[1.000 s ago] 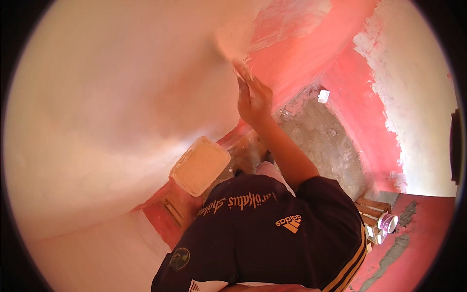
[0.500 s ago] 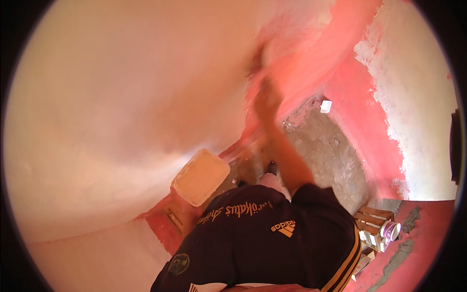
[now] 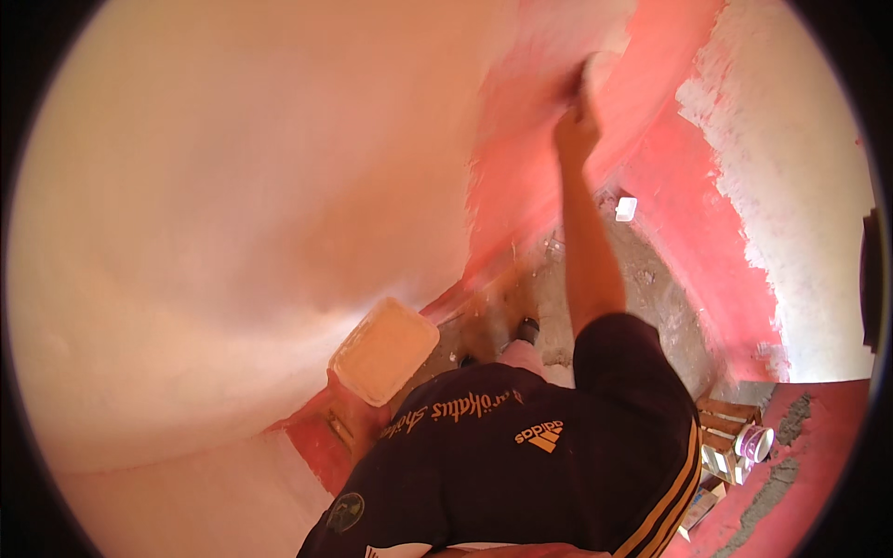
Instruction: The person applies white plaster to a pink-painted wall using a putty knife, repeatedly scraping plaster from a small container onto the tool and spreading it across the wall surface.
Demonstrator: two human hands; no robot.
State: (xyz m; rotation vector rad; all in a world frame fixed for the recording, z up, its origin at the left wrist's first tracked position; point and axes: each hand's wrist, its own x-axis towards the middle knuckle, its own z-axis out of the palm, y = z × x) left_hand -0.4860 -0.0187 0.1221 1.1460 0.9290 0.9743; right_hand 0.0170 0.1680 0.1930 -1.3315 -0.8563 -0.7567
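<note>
My right hand [image 3: 577,138] is closed around a flat hand tool [image 3: 588,76]. Motion blurs the tool, so its exact kind is hard to make out. It is at the pink part of the wall [image 3: 521,139], with my right arm stretched far forward. At my left front, close to my dark shirt, is a rectangular container [image 3: 386,352] with a pale rim and a smooth, cream-orange filling or surface. My left hand does not show; my left arm runs down beside the container, which hides what lies beneath.
Cream coating [image 3: 279,167] covers the wall on the left. A pink wall with a ragged pale edge [image 3: 744,232] stands on the right. On the rough grey floor [image 3: 651,288] lies a small white box [image 3: 626,209]. A wooden crate [image 3: 730,418] and a white-and-purple tub [image 3: 753,444] are behind right.
My right hand and its tool have swept to the right and farther up across the wall. The container at my left has hardly shifted.
</note>
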